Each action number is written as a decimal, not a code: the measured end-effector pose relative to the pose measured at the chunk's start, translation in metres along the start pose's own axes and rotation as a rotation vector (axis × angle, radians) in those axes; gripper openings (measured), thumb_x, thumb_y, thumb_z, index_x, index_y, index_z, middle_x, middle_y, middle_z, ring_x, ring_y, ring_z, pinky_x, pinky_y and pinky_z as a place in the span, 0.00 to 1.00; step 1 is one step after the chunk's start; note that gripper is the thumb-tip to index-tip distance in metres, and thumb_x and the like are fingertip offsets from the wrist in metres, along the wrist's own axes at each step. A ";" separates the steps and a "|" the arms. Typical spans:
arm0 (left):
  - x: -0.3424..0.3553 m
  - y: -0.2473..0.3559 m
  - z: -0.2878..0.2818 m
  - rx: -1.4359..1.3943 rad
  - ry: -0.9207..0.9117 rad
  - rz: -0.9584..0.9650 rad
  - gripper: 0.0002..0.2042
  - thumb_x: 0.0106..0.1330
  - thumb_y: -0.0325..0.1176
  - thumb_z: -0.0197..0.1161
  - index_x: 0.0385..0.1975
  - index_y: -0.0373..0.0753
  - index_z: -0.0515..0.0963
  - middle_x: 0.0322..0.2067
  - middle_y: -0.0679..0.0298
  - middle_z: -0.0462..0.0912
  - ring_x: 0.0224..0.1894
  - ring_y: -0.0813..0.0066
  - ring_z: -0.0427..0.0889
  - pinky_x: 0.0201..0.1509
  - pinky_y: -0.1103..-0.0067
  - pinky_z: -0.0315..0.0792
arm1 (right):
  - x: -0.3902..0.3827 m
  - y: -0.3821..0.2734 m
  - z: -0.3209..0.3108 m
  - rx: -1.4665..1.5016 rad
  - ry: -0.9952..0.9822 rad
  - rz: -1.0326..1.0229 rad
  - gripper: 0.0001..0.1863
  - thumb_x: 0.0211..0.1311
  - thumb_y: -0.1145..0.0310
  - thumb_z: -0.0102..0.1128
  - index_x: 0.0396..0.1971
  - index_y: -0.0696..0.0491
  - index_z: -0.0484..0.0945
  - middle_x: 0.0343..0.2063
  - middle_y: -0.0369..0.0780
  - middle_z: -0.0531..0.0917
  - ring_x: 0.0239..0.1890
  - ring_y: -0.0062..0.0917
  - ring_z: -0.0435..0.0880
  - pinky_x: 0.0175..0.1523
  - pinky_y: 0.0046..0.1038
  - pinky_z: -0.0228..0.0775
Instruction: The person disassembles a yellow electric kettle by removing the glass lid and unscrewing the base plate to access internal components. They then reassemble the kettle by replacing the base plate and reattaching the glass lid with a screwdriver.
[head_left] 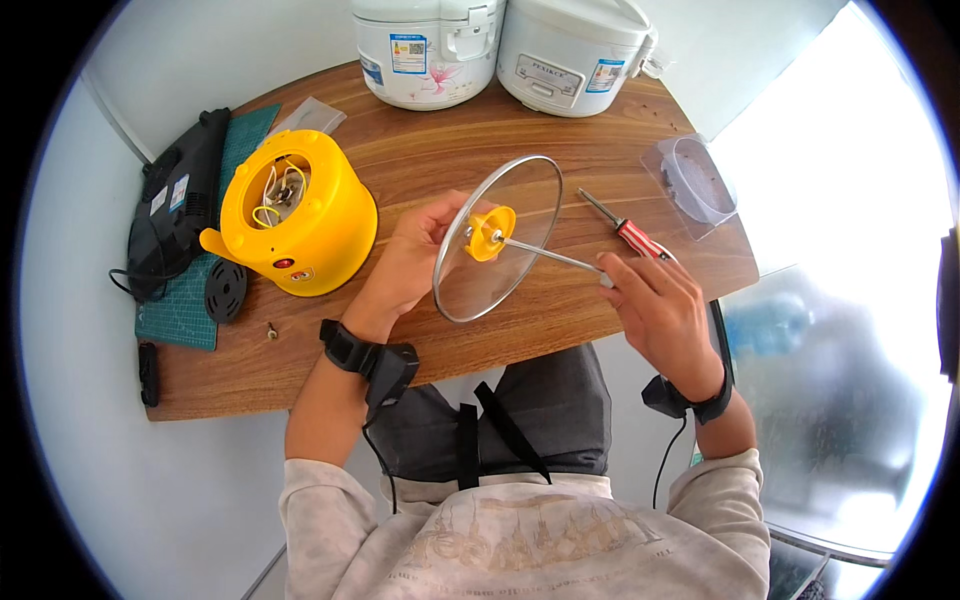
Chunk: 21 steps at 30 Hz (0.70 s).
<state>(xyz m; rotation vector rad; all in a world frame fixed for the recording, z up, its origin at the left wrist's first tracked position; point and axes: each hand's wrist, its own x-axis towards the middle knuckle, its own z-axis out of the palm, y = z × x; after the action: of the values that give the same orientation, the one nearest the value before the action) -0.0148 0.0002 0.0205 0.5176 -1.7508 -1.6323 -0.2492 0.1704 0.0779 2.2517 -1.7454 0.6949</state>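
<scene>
My left hand (pixel 408 262) grips a round glass lid (pixel 533 205) with a metal rim, tilted up on edge above the table. Some of its fingers are behind the glass, near a yellow knob (pixel 475 240) at the lid's centre. In my right hand (pixel 665 312) is a screwdriver (pixel 553 255) with a long thin shaft; its handle is mostly hidden by my fingers. The shaft's tip meets the small metal fastener in the middle of the knob. Beyond my right hand, a second screwdriver (pixel 632 237) with a red-and-white handle lies on the wood.
A yellow appliance body (pixel 345 225) with exposed wires stands left, beside a black slotted disc (pixel 226 291) and small screw (pixel 272 331). A black device (pixel 165 225) rests on a green mat (pixel 180 325). Two white rice cookers (pixel 425 80) stand behind; clear plastic (pixel 700 185) lies right.
</scene>
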 end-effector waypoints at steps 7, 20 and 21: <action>0.001 -0.003 -0.004 -0.267 0.002 -0.007 0.17 0.63 0.17 0.67 0.52 0.37 0.78 0.46 0.66 0.85 0.49 0.81 0.82 0.55 0.82 0.74 | -0.018 -0.031 0.013 0.569 -0.149 0.365 0.14 0.64 0.70 0.66 0.47 0.59 0.81 0.27 0.44 0.84 0.23 0.29 0.83 0.29 0.26 0.73; 0.002 -0.009 -0.009 0.049 -0.002 0.099 0.16 0.66 0.14 0.59 0.52 0.36 0.78 0.46 0.62 0.85 0.47 0.77 0.83 0.52 0.81 0.76 | -0.014 -0.033 0.007 1.761 -0.431 0.947 0.21 0.77 0.55 0.51 0.49 0.59 0.77 0.23 0.36 0.80 0.19 0.14 0.76 0.27 0.16 0.68; 0.002 -0.009 -0.007 0.025 0.025 0.070 0.17 0.65 0.16 0.62 0.53 0.38 0.77 0.46 0.63 0.84 0.49 0.77 0.82 0.54 0.80 0.77 | -0.014 -0.033 0.006 1.774 -0.430 0.954 0.21 0.77 0.54 0.51 0.49 0.59 0.77 0.23 0.36 0.80 0.20 0.14 0.76 0.27 0.15 0.68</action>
<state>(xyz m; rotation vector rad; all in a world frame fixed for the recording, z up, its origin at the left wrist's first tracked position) -0.0122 -0.0075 0.0115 0.4810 -1.7536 -1.5512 -0.2189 0.1888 0.0696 1.8573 -3.0318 3.1034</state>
